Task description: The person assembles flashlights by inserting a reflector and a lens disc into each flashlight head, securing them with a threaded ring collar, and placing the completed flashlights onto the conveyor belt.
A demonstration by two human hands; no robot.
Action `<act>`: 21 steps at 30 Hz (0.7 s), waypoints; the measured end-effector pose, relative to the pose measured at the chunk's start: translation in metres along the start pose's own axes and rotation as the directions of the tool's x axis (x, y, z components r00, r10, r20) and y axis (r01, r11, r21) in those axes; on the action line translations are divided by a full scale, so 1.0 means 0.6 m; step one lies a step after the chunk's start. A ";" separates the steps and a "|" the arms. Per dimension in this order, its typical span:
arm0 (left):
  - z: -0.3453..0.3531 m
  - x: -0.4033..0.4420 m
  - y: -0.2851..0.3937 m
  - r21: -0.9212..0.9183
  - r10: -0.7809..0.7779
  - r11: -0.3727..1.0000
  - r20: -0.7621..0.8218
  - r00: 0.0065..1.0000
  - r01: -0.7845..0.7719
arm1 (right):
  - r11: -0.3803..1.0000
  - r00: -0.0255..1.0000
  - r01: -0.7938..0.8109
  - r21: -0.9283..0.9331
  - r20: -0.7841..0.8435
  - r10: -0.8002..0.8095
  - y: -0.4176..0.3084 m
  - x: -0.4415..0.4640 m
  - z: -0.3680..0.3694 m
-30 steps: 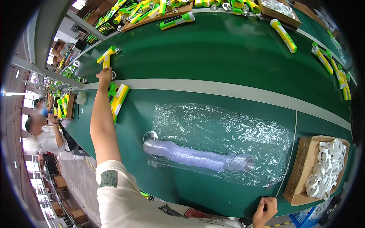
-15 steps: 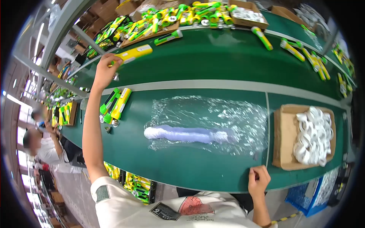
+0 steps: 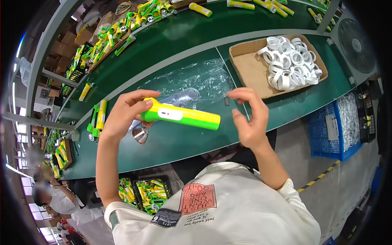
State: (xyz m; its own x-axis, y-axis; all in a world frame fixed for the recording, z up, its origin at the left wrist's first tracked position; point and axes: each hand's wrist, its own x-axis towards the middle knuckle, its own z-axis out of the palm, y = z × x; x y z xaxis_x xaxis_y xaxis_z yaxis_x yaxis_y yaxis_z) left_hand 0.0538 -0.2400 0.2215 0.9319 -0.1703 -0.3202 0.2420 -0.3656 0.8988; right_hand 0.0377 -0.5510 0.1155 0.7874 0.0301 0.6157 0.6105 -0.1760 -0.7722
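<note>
**Yellow-and-green flashlight [image 3: 183, 117] in the left hand [image 3: 122, 117], right hand [image 3: 254, 127] open beside its tail**

Nearest, a pale cotton-looking shirt [image 3: 253, 204] with red and black printed patches. Below the left fingers, under the bench edge, dark crates [image 3: 168, 189] full of more flashlights. Past the right wrist, grey floor [image 3: 294, 151], yellow-and-black tape [image 3: 320, 177] and a blue mesh crate [image 3: 326, 148].

Above a smooth green bench [image 3: 179, 143]: left fingers gripping the flashlight at its wide head end, a shiny metal cone [image 3: 140, 135] just below them. Glossy plastic body, tapering to the right, pale oval panel beside the left thumb. Right thumb and forefinger spread apart, near the tail, not touching.

Beyond the fingers, partly hidden, a tube-shaped stack of clear rings [image 3: 187, 96] on a crinkled transparent sheet [image 3: 200, 73]. Beside the right forefinger, a small dark piece [image 3: 227, 101]. Left of the left hand, flashlights in a row [image 3: 99, 116]. Beyond the right fingers, a shallow cardboard box [image 3: 248, 61] heaped with smooth white rings [image 3: 292, 61].

Farther, a green strip [image 3: 175, 36] with loose flashlights; far right, a round fan [image 3: 355, 45]; far left, another person [image 3: 61, 200] in white.
</note>
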 end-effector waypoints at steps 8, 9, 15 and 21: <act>0.119 -0.012 0.034 0.494 0.226 0.835 0.093 0.970 -0.242 | 0.895 0.871 -0.309 0.320 0.473 0.132 -0.002 -0.005 0.084; 0.142 -0.014 0.039 0.546 0.254 0.794 0.102 0.962 -0.267 | 0.871 0.863 -0.337 0.357 0.488 0.134 0.010 -0.009 0.099; 0.097 -0.022 -0.066 0.004 0.591 0.807 -0.022 0.806 -0.591 | 0.772 0.845 -0.468 0.429 0.475 0.248 0.025 -0.045 0.095; 0.162 -0.041 -0.183 0.048 0.617 0.785 -0.154 0.771 -0.618 | 0.708 0.834 -0.513 0.486 0.479 0.275 0.042 -0.064 0.087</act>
State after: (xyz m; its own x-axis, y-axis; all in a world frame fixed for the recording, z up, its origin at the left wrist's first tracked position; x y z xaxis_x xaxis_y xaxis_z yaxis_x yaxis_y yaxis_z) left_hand -0.0219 -0.2845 0.1015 0.9099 -0.2164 0.3540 -0.3994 -0.2258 0.8885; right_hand 0.0272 -0.5054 0.0642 0.8651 0.4479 0.2257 0.0697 0.3382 -0.9385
